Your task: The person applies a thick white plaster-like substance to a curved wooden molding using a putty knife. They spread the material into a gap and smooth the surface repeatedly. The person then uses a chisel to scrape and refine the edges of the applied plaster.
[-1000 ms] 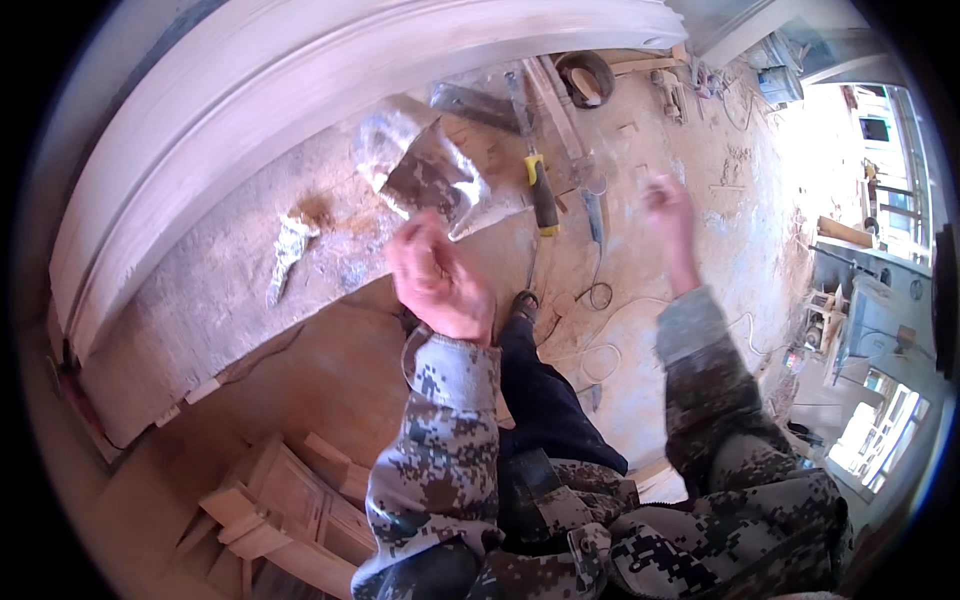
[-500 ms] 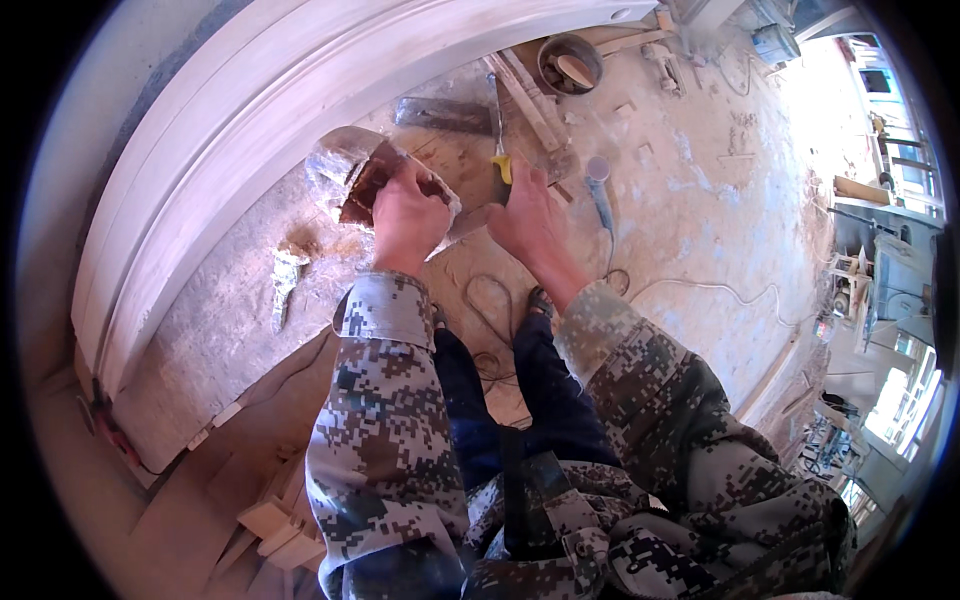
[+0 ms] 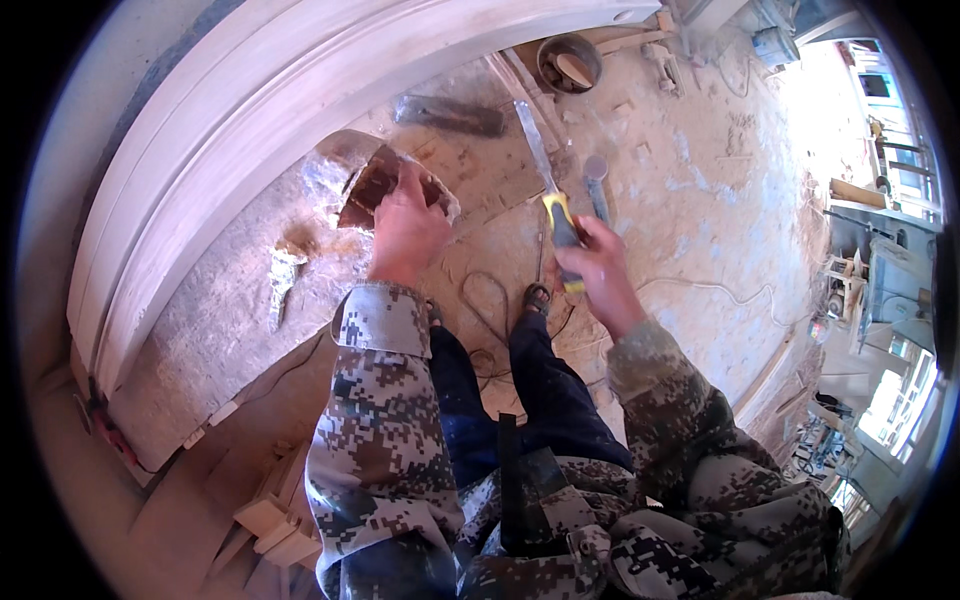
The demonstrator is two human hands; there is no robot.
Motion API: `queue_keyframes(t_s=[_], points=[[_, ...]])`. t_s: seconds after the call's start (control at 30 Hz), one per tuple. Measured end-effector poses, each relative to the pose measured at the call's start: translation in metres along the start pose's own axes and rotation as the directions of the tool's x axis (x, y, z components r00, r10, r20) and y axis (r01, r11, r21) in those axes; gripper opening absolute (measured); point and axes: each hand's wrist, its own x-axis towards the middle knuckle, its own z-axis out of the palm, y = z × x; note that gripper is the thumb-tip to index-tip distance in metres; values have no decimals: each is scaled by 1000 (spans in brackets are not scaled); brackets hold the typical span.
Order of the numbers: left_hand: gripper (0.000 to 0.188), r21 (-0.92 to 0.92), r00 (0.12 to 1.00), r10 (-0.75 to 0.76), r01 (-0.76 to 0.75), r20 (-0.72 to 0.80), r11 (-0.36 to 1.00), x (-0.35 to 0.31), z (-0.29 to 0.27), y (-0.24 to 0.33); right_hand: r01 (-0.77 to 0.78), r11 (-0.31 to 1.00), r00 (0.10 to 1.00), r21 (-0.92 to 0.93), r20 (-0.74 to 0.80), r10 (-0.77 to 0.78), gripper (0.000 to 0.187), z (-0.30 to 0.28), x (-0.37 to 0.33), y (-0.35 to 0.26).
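My left hand (image 3: 408,232) is closed on the near edge of a crusted, torn-looking container (image 3: 365,200) with reddish-brown insides, its fingers partly hidden in the opening. The container rests on the dusty work board. To the right, my right hand (image 3: 598,265) grips the yellow and grey handle of a chisel (image 3: 540,150), whose long flat metal blade points up and away. The chisel is held in the air, apart from the container. A pale, crusted hand tool (image 3: 284,280) lies on the board left of my left hand, beside a brown smear.
A long white moulded panel (image 3: 250,130) curves along the far left. Beyond the container lies a dark oblong block (image 3: 450,115). A round bucket (image 3: 569,64) with scraps stands at the far side. A grey corded tool (image 3: 596,185) and cables lie on the dusty floor.
My right hand has moved right and toward me with the chisel, away from the container. My left hand stays on the container, nearly unmoved.
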Motion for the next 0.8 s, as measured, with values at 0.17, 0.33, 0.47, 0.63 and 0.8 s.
queue_keyframes(t_s=[0.17,0.33,0.47,0.63,0.8], points=[[26,7,998,42,-42,-36,999,-5,15,13,337,756,936,-561,117,-331,40,-40,-50,-11],[36,25,990,96,-94,-102,995,-17,7,-1,542,545,836,-639,345,-427,44,-27,-64,-33],[50,-41,711,254,-369,-656,928,-55,-5,-1,586,408,805,-700,445,-392,39,-24,-63,-55],[83,-36,447,205,-474,-871,880,-51,-24,5,598,403,791,-693,431,-433,36,-24,-52,-77],[91,48,696,198,-229,-691,972,-7,-81,-11,535,487,830,-690,322,-456,33,-25,-48,-77]])
